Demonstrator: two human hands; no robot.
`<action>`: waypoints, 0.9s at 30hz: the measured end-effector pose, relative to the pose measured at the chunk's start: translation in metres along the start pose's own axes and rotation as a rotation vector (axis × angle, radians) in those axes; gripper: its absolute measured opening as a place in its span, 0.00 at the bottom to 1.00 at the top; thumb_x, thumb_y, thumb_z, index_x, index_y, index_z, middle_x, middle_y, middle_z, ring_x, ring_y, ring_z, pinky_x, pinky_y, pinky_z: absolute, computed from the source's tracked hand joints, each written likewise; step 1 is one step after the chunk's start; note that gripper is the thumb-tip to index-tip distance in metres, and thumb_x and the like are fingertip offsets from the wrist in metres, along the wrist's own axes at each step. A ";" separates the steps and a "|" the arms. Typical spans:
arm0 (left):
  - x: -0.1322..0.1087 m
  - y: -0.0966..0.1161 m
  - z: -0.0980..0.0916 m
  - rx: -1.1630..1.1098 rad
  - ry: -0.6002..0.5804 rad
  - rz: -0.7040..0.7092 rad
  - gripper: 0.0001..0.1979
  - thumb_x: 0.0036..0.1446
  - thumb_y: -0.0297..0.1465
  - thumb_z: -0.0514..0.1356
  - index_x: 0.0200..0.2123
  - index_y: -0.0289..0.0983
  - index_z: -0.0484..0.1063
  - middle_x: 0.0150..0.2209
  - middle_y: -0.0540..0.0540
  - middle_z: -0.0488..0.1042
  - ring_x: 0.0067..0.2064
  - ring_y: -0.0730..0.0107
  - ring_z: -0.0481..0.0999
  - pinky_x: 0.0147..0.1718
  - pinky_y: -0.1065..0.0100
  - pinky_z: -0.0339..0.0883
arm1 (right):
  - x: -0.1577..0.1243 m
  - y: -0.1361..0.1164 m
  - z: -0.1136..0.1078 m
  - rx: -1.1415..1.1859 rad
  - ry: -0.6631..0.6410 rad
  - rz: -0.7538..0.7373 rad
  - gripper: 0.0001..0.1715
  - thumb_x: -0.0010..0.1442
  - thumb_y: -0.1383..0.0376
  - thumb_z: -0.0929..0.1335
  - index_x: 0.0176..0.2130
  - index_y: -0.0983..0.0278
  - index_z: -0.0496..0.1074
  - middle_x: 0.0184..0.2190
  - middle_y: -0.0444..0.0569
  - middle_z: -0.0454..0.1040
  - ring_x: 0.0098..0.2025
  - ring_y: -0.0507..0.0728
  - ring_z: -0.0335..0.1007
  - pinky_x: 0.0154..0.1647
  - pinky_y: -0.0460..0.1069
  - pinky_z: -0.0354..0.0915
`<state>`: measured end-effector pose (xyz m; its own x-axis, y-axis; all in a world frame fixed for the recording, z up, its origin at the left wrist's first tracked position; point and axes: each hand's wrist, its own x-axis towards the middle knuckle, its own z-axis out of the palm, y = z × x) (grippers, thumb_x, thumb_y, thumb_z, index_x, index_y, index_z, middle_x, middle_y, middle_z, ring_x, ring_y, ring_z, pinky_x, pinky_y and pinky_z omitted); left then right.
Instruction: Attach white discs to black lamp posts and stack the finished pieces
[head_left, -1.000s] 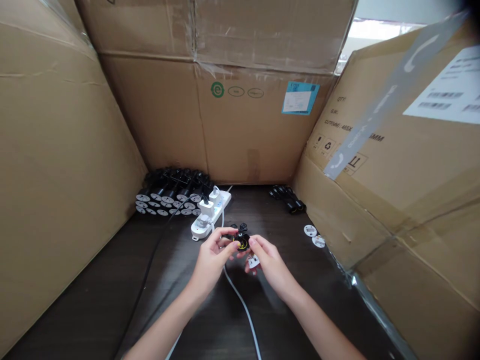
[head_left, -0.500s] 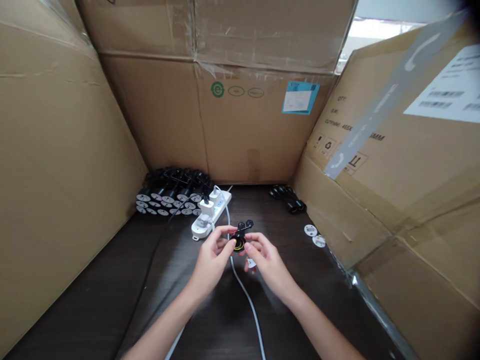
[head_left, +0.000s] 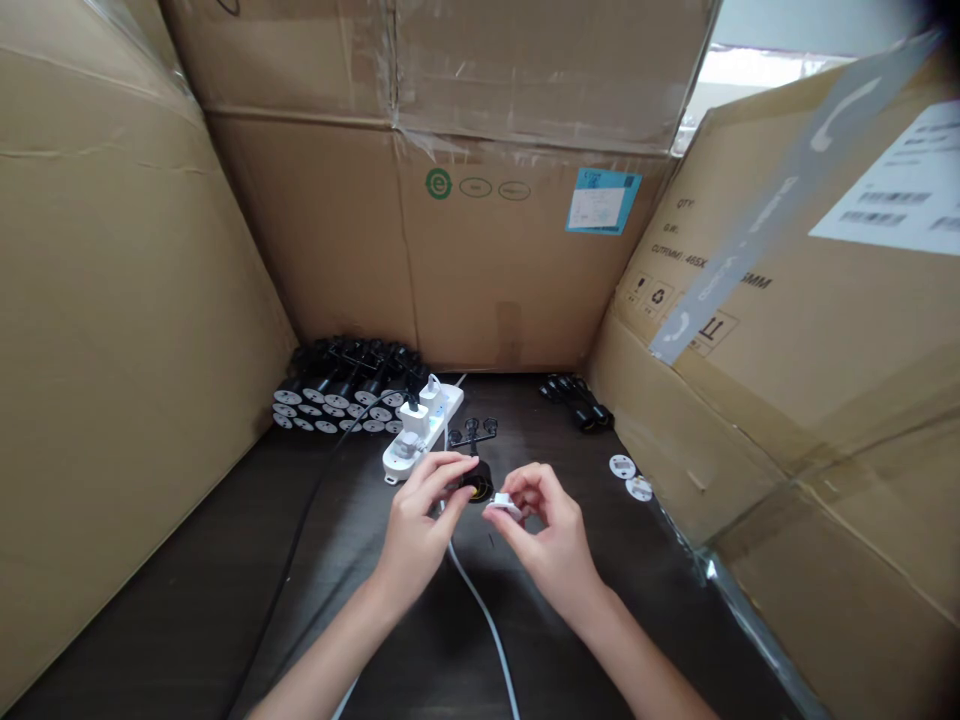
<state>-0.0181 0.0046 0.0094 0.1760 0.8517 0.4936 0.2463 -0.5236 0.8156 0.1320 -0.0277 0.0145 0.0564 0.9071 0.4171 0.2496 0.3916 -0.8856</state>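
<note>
My right hand (head_left: 546,525) pinches a small white plastic piece (head_left: 503,506) between thumb and fingertips, its long side lying crosswise. My left hand (head_left: 420,510) curls closed around the edge of a round black fitting (head_left: 478,482), which sits just left of that pinch, barely apart from my right hand. A white cable (head_left: 480,612) runs beneath my hands along the dark counter (head_left: 187,600). Just beyond lie a black branched prong piece (head_left: 472,432) and a white power strip (head_left: 420,430) with plugs; farther off are a pile of black plug parts (head_left: 330,400), a small black bundle (head_left: 577,403), white discs (head_left: 628,472) and cardboard boxes (head_left: 450,250).
</note>
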 end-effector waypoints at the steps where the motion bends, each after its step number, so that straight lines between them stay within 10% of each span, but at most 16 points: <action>1: 0.000 0.000 0.000 0.012 -0.005 0.020 0.12 0.56 0.26 0.56 0.43 0.41 0.72 0.44 0.46 0.68 0.45 0.68 0.70 0.37 0.72 0.69 | 0.000 -0.002 -0.001 -0.043 -0.011 -0.060 0.08 0.53 0.68 0.69 0.31 0.62 0.64 0.30 0.45 0.66 0.27 0.51 0.63 0.26 0.46 0.61; 9: -0.001 -0.002 0.000 0.097 -0.010 0.167 0.15 0.56 0.23 0.56 0.45 0.43 0.72 0.44 0.47 0.69 0.44 0.71 0.70 0.43 0.70 0.66 | 0.001 -0.002 -0.001 -0.138 0.007 -0.288 0.07 0.56 0.73 0.66 0.33 0.63 0.72 0.31 0.47 0.62 0.30 0.51 0.63 0.29 0.46 0.64; 27: -0.001 0.005 -0.002 0.048 -0.132 0.149 0.15 0.59 0.25 0.51 0.47 0.41 0.71 0.45 0.46 0.69 0.46 0.70 0.69 0.45 0.71 0.64 | 0.004 0.001 -0.003 -0.148 0.062 -0.286 0.06 0.55 0.73 0.67 0.28 0.65 0.65 0.28 0.45 0.64 0.28 0.50 0.61 0.28 0.45 0.61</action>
<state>-0.0186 0.0011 0.0135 0.3367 0.7561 0.5612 0.2529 -0.6467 0.7196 0.1356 -0.0243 0.0161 0.0211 0.7509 0.6601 0.4010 0.5985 -0.6936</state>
